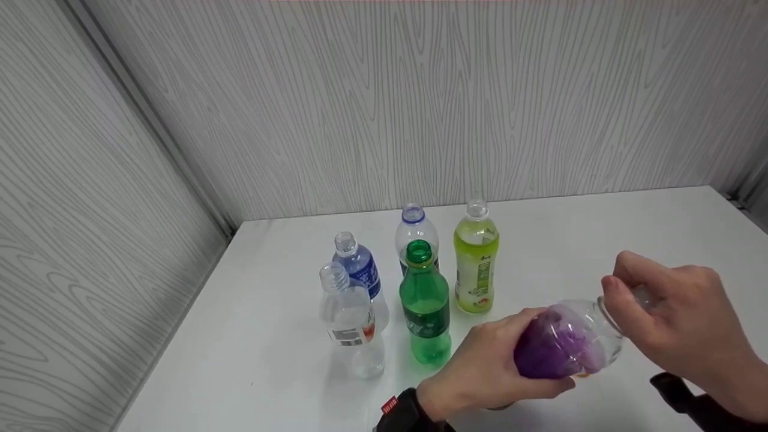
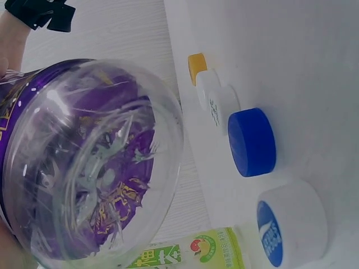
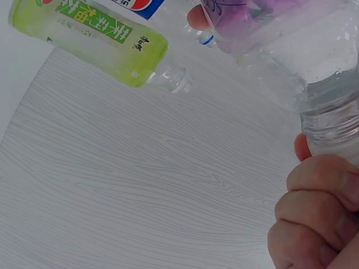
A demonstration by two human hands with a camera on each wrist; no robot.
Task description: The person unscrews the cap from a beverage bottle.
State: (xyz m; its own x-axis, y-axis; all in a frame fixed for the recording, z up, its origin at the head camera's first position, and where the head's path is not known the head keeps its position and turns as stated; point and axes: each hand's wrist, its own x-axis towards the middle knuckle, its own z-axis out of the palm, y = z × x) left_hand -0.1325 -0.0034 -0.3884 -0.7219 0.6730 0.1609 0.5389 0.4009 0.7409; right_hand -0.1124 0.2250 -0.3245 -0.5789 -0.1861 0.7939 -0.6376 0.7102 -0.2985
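Observation:
A clear plastic bottle (image 1: 591, 333) with a purple label lies tilted in the air at the right, its neck pointing right. My left hand (image 1: 495, 363) grips it round the labelled body. At the neck end, my right hand (image 1: 675, 306) has its fingers curled round a pale ridged cap (image 3: 339, 149), mostly hidden by the fingers. The bottle's round base (image 2: 106, 174) fills much of the left wrist view. Nearest to the left hand stands an uncapped green bottle (image 1: 425, 306). Behind the held bottle is an uncapped bottle of yellow-green drink (image 1: 477, 264).
More uncapped bottles stand to the left: a clear one (image 1: 351, 324), a blue-labelled one (image 1: 363, 270) and one with a blue neck ring (image 1: 414, 231). A row of loose caps, including a blue cap (image 2: 252, 142), lies on the white table (image 1: 252, 360). A wood-grained wall (image 1: 390, 108) rises behind.

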